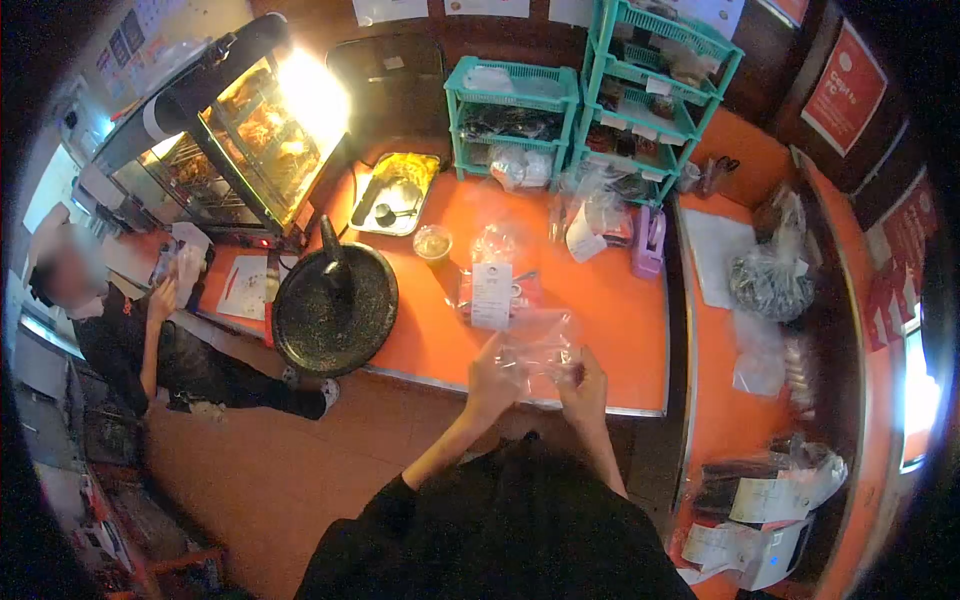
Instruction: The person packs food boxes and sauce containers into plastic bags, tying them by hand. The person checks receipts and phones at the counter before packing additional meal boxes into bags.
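Observation:
A clear plastic bag [541,338] is stretched between my two hands over the front edge of the orange table. My left hand [494,382] grips its left side and my right hand [586,388] pinches its right side. Whether anything is inside cannot be made out. Just beyond it stands a knotted clear bag [497,243] with red contents and a white paper receipt [491,295] on its front. A small lidded plastic cup [432,244] of pale brown sauce sits to the left of that bag.
A large black stone mortar [335,315] with pestle stands at the table's left, near a metal tray [396,192] and a lit food warmer [250,150]. Green tiered racks [512,90] and a purple tape dispenser [650,243] are behind. A person [120,340] sits at left.

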